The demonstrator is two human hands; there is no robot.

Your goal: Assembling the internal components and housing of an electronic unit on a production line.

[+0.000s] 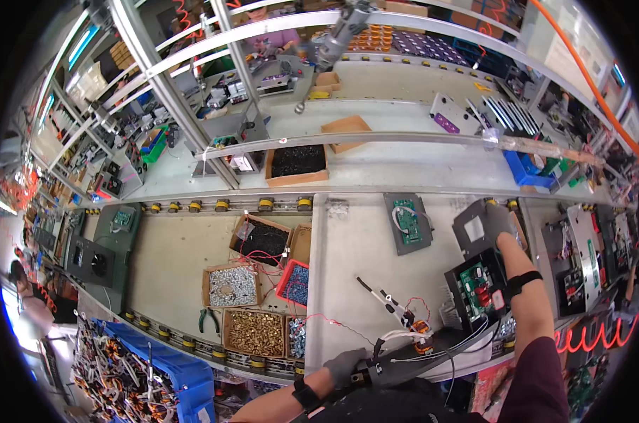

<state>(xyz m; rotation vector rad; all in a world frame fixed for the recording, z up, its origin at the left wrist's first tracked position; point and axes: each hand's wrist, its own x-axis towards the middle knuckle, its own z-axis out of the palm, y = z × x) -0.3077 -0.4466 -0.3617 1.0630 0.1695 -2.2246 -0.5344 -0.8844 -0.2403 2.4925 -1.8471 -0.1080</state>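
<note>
My gloved right hand [499, 218] grips the edge of a dark grey metal plate [462, 230] with a pale rectangle on it, at the right of the bench. Below that plate is an open black housing [480, 285] with a green circuit board and red parts. At the front edge my gloved left hand [345, 367] is closed on the left end of a long dark metal panel [407, 362]. A copper-wound coil [422, 337] with white and black leads lies against this panel. Farther back rests a grey plate with a green circuit board [407, 220].
Left of the work surface stand boxes of black screws [266, 242], silver screws [232, 286] and brass fasteners [256, 332], beside a red tray [295, 283]. Pliers [209, 321] lie nearby. A blue bin [199, 377] holds wired coils. A metal rail [397, 137] crosses behind.
</note>
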